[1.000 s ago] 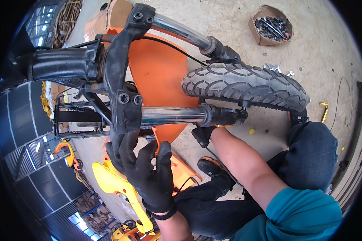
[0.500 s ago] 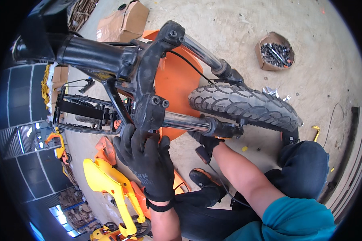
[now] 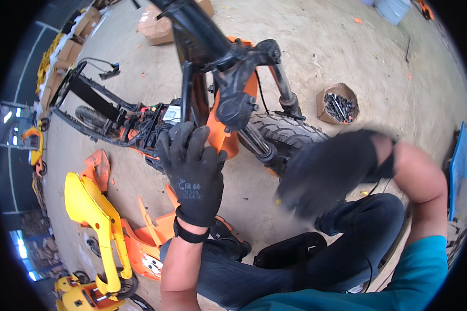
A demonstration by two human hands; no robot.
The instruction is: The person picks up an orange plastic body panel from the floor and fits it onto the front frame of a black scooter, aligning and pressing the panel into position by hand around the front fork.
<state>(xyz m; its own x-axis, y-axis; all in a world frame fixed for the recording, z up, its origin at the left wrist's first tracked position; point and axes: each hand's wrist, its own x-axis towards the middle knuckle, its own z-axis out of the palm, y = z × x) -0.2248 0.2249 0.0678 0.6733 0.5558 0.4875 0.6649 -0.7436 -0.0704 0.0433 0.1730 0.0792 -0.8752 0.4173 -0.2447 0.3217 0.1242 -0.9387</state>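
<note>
My left hand (image 3: 189, 166), in a black glove, has its fingers curled on the orange mudguard (image 3: 226, 144), just below the fork's upper clamp (image 3: 233, 110). The black front fork joins the bike's head tube (image 3: 200, 28); a polished tube (image 3: 255, 139) runs down beside the treaded front tire (image 3: 288, 129). My right hand (image 3: 327, 171), also gloved, is blurred by motion below and right of the tire, over my bent knee; its fingers cannot be made out. The stripped bike frame (image 3: 109, 116), with exposed wiring, stretches away to the left.
Yellow (image 3: 88, 199) and orange (image 3: 142, 243) body panels lie at lower left. A carton of metal parts (image 3: 324, 106) stands beyond the tire, a cardboard box (image 3: 158, 28) at the back, a pale bucket (image 3: 388, 9) farther off. A blue board (image 3: 456, 166) is at the right edge.
My right hand has pulled out from under the fork, rightward and toward me, and is now moving. The fork and head tube appear more upright as the view has shifted. My left hand stays at the fork.
</note>
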